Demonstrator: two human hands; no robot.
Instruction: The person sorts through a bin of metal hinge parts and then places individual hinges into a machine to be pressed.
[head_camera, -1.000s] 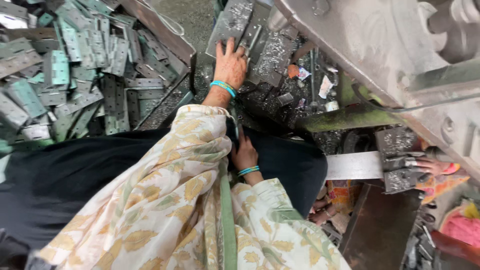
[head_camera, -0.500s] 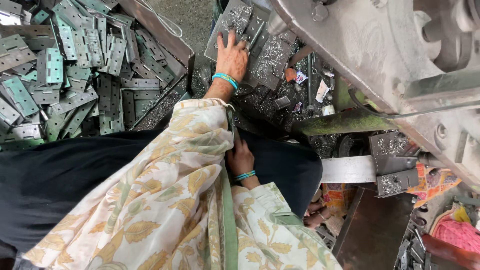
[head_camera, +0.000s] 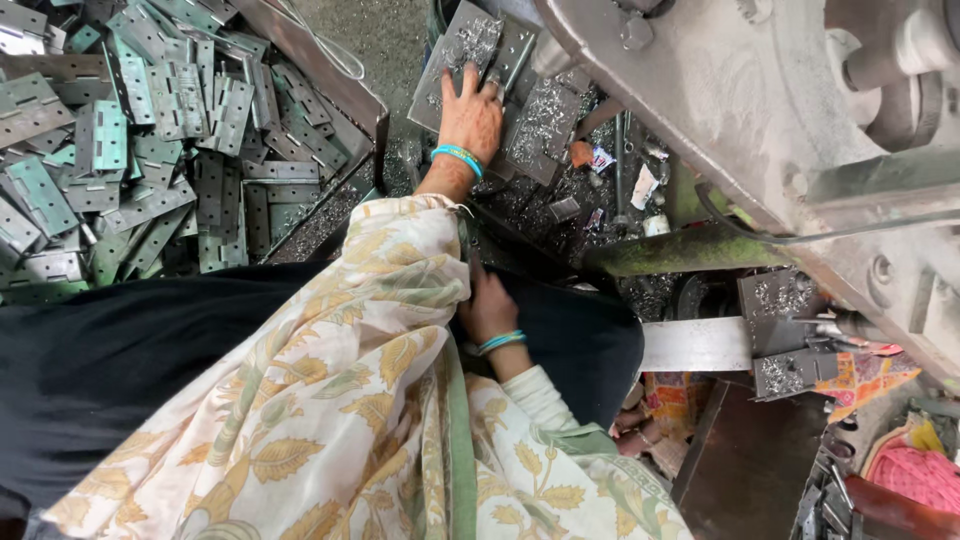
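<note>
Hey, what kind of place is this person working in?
Most likely a small metalworking shop that makes hinges. A bin of flat metal hinge plates sits at the side, metal shavings cover the plates by the left hand, and a heavy grey machine stands close by.

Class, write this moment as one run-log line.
left hand: flat on metal plates | right hand: on dark lap, holding nothing visible | hinge pile: left | press machine: right

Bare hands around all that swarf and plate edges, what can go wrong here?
1. The left hand lies flat on metal plates strewn with shavings; cuts or splinters seem likely.
2. The plates are stacked loosely by the machine body; one might slide when pressed.
3. The right hand is partly hidden under cloth, so it works unseen.
</note>
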